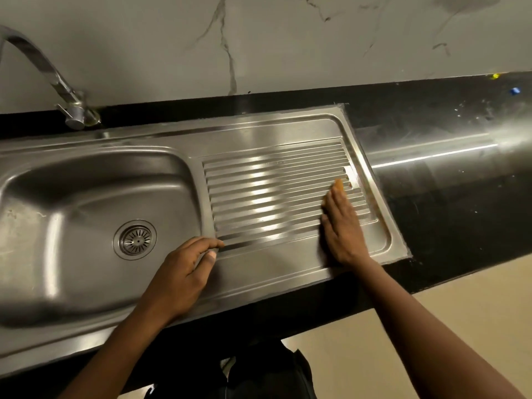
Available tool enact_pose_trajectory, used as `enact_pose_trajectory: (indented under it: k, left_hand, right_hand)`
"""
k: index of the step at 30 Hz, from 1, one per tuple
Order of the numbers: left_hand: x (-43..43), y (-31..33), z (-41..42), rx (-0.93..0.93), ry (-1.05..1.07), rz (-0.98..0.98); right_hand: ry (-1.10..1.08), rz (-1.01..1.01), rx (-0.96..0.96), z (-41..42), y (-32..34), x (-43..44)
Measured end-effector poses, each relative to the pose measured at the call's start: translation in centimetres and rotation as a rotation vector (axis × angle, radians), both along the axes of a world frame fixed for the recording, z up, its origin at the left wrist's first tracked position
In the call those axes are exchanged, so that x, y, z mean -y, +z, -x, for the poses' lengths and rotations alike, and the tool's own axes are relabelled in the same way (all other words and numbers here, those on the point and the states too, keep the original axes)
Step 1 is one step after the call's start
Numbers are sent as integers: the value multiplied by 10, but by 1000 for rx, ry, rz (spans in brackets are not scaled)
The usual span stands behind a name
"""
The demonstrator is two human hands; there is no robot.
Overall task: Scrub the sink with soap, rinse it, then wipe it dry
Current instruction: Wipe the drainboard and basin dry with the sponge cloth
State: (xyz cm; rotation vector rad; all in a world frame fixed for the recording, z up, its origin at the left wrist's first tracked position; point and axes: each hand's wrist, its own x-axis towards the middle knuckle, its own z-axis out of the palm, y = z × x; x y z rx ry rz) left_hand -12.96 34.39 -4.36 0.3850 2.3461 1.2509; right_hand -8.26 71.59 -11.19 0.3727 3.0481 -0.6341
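Fingers (335, 203) of the right hand (344, 231) lie straight and close together, pressing an orange sponge (338, 184) on the sink (259, 272) ribs near its right edge. The left hand (181, 277) fingers curl loosely, tips touching the sink's front.

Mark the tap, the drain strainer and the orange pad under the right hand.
tap (47, 67): head view, on the curved spout.
drain strainer (135, 240): head view, middle of the grate.
orange pad (338, 185): head view, the exposed tip.

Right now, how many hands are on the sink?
2. The left hand rests by the basin at the corner of the ribbed board; the right hand presses something orange on the board's right side.
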Motion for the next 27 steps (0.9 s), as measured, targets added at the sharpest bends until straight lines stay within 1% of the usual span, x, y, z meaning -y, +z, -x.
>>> enact_pose_trajectory:
  k: [3, 6, 10, 13, 15, 16, 18, 20, 22, 24, 27]
  left_hand:
    - [10, 2, -3, -8, 1, 5]
    - [21, 2, -5, -18, 25, 11]
    - [37, 4, -7, -33, 72, 11]
    - [47, 10, -11, -72, 97, 12]
    - [54, 13, -13, -95, 106, 29]
    - [56, 14, -14, -97, 115, 32]
    - [60, 17, -16, -102, 139, 32]
    - [63, 20, -17, -128, 164, 27]
    - [63, 22, -16, -141, 174, 19]
    - [61, 23, -15, -135, 169, 10]
    - [54, 22, -14, -129, 142, 6]
  right_hand:
    - [87, 26, -14, 5, -2, 51]
    - [170, 10, 13, 11, -8, 105]
    - [282, 53, 15, 17, -12, 175]
    - [421, 73, 23, 20, -11, 211]
    - [474, 142, 22, 23, -10, 228]
    - [471, 214, 17, 26, -7, 233]
    - [386, 432, 26, 29, 1, 238]
    - [205, 746, 33, 27, 14, 235]
    - [-9, 1034, -5, 25, 31, 217]
    - [-213, 1183, -94, 22, 44, 182]
    - [-537, 1304, -220, 12, 58, 108]
